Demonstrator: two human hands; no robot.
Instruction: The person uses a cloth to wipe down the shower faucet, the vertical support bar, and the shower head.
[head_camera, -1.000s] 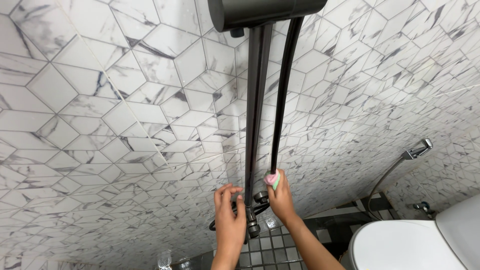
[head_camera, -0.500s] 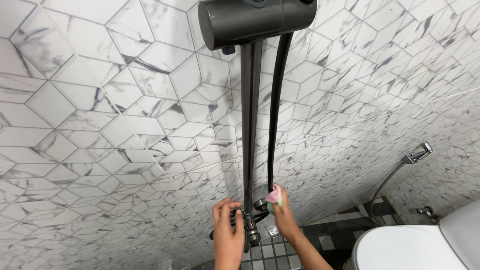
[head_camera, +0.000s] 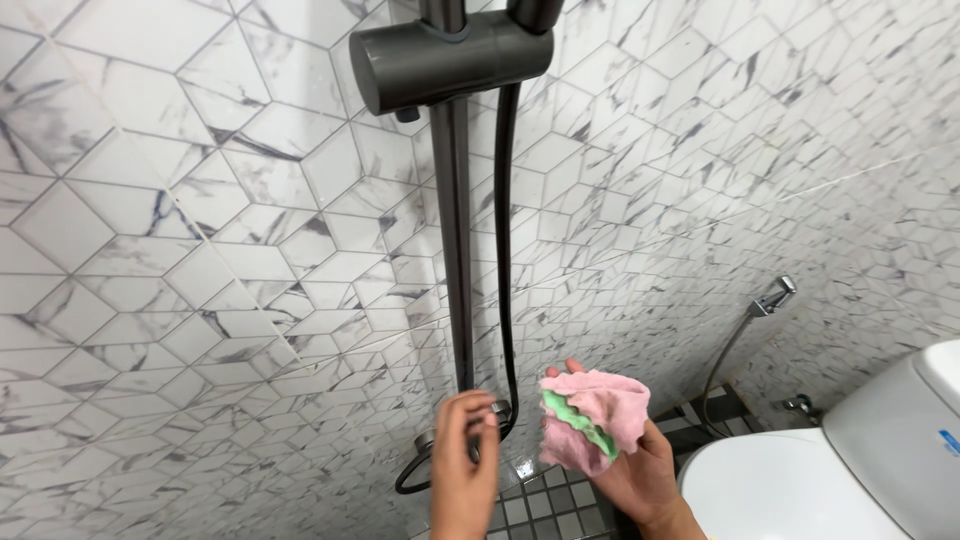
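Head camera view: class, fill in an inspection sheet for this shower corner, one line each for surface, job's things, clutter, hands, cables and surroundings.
Surface: white marble-pattern tiled wall; small dark floor tiles below.
Job's things: pink and green cloth, bunched; dark shower rail upright on the wall, with a dark cylindrical shower fitting at its top.
Clutter: nothing seen.
Hands: right hand holds the cloth, clear of the rail; left hand at the rail's lower end, fingers by the fitting there.
Cables: black hose hangs beside the rail and loops at the bottom.
Surroundings: white toilet; chrome hand sprayer on the wall.
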